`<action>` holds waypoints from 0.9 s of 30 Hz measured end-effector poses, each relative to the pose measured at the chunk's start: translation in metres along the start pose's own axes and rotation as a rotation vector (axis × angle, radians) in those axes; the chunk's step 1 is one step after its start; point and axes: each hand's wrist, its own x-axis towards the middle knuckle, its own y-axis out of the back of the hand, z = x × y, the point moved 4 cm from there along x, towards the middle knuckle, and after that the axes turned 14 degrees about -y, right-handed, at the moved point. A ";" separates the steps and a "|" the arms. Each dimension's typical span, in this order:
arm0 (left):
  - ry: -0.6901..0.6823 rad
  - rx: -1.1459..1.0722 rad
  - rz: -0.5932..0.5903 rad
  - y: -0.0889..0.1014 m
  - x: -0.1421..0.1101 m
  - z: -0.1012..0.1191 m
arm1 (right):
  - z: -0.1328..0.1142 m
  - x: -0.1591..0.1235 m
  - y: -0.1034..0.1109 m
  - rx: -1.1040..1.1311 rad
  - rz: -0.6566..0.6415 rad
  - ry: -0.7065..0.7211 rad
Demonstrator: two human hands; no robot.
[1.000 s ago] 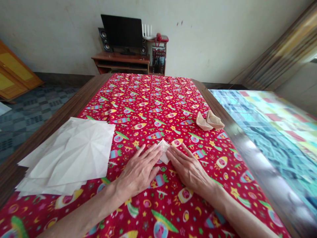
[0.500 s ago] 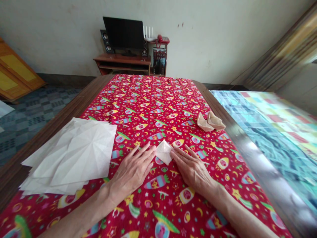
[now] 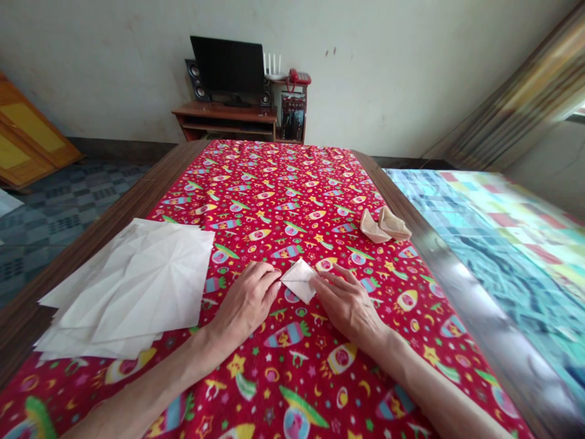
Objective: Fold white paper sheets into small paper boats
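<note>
White folded paper (image 3: pixel 300 283) is laid on red patterned cloth (image 3: pixel 256 198), between the left hand (image 3: pixel 249 296) and right hand (image 3: pixel 351 303). Its left corner is now pinched by curled left fingers, stretched flat a moment ago; pressing seems to have been replaced by gripping. Its right corner is covered by the outstretched right fingers, whose grip, thumb hidden, cannot be told.

Pale wall (image 3: pixel 361 79) at twelve; dark monitor (image 3: pixel 227 70) on brown desk (image 3: pixel 223 110), eleven; yellow cabinet (image 3: pixel 31 131), ten; tiled floor (image 3: pixel 85 207), nine; curtain (image 3: pixel 516 97), two.
</note>
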 end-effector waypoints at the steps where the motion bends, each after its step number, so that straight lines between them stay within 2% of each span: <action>1: 0.027 0.013 -0.008 -0.002 0.003 0.000 | -0.001 0.003 0.000 0.008 0.021 0.001; 4: 0.085 0.025 -0.031 -0.008 0.014 0.000 | -0.003 0.010 0.000 -0.008 0.058 -0.007; 9: 0.117 -0.092 -0.025 -0.015 0.028 -0.003 | -0.008 0.023 -0.005 -0.193 -0.020 -0.081; 13: 0.108 -0.193 0.017 -0.013 0.037 -0.002 | -0.016 0.033 -0.004 -0.258 -0.017 -0.130; 16: 0.111 -0.274 0.058 -0.006 0.041 0.004 | -0.021 0.037 -0.002 -0.214 -0.003 -0.131; 19: 0.096 -0.370 0.123 0.001 0.041 0.013 | -0.015 0.039 -0.002 -0.007 0.017 -0.236; 24: -0.021 -0.321 0.145 -0.003 0.027 0.030 | 0.010 0.036 -0.015 0.745 0.009 -0.768; 27: -0.042 -0.190 0.125 -0.010 0.019 0.032 | 0.007 0.031 -0.025 1.107 -0.042 -0.965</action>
